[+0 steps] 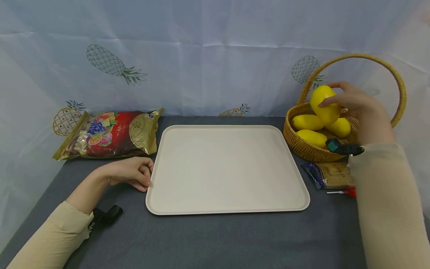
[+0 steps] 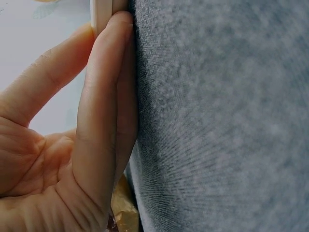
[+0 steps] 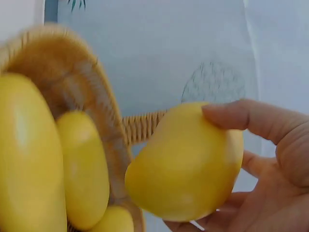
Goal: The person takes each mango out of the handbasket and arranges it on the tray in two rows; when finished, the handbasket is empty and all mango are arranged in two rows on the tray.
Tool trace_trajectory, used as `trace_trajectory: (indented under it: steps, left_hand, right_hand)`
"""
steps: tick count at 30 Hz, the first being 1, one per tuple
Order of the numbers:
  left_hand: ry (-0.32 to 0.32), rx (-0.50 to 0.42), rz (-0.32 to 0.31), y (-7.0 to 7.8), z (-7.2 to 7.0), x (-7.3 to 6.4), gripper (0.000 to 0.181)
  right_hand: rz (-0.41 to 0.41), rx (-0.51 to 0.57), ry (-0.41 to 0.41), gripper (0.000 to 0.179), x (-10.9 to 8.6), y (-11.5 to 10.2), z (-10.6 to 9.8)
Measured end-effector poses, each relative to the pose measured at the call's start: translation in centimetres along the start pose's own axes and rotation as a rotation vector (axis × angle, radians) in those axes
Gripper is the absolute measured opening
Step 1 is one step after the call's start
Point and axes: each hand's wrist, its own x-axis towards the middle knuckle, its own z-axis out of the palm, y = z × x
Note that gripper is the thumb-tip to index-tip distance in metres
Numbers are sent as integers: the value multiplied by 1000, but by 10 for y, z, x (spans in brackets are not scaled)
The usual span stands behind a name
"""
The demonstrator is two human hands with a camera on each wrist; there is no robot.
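Above the wicker basket [image 1: 304,148] at the right, my right hand [image 1: 357,102] holds a yellow mango [image 1: 325,105] between thumb and fingers. The right wrist view shows the held mango [image 3: 186,164] off the basket's rim, with the basket handle behind it. Several more mangoes [image 1: 311,137] lie inside the basket. Over on the left, my left hand [image 1: 131,173] pinches the left edge of the beige tray [image 1: 228,170]. Up close in the left wrist view, thumb and fingers meet at the tray's rim [image 2: 101,17].
A red and gold candy bag [image 1: 111,134] lies behind my left hand. Beside the basket's front are a wooden-looking block [image 1: 336,175], a dark blue packet [image 1: 315,175] and a small red item [image 1: 351,192], partly hidden by my right sleeve. A pineapple-print curtain [image 1: 215,74] hangs behind.
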Motion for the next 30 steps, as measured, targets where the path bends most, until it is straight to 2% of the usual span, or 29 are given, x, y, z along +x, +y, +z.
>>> trace_trajectory:
  steps: [7,12,18,30]
  left_hand:
    - [-3,0,8,-1,0,0,43]
    - [-3,1,7,-1,0,0,43]
    - [-2,2,6,-2,0,-1,43]
    - [5,3,-1,-1,-1,0,43]
  right_hand:
    - [-86,87,-48,92,0,-28,23]
    - [-148,96,-107,82,2,-45,45]
    - [-208,157,-168,78,6,-66,79]
    - [-285,189,-280,69,23,-98,151]
